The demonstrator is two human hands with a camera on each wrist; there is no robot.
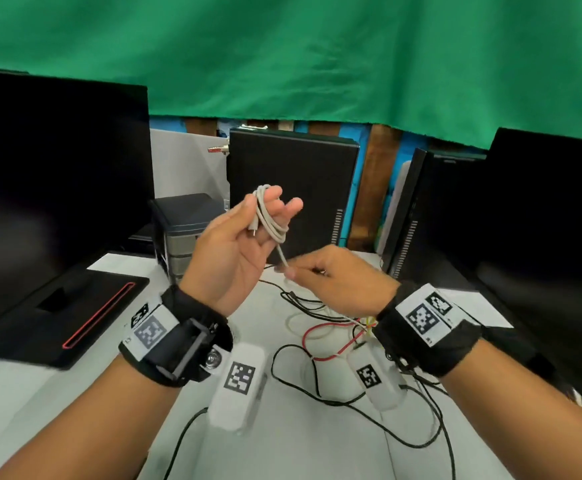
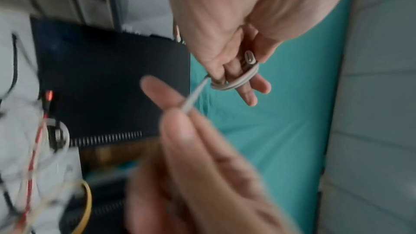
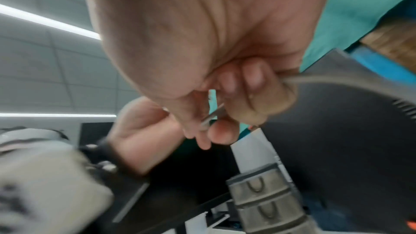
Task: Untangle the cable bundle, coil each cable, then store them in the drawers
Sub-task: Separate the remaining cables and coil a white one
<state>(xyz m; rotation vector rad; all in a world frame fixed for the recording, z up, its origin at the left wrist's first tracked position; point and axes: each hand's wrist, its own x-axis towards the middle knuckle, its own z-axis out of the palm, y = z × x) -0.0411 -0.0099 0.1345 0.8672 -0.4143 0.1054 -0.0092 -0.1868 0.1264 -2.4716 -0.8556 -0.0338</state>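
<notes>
Head view: the left hand point(image 1: 234, 251), raised palm-up above the surface point(image 1: 282, 445), has the white cable point(image 1: 270, 220) looped round its fingers; the right hand point(image 1: 338, 278) pinches the cable's trailing end.

Left wrist view: coils circle 2 fingers point(image 2: 245, 93).

Right wrist view: the small drawers point(image 3: 268, 202) stand below.

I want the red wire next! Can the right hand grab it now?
Probably not yet. The right hand is busy pinching the white cable coiled round the left hand. The red wire lies uncovered on the table just below, so it looks easy once freed.
</notes>
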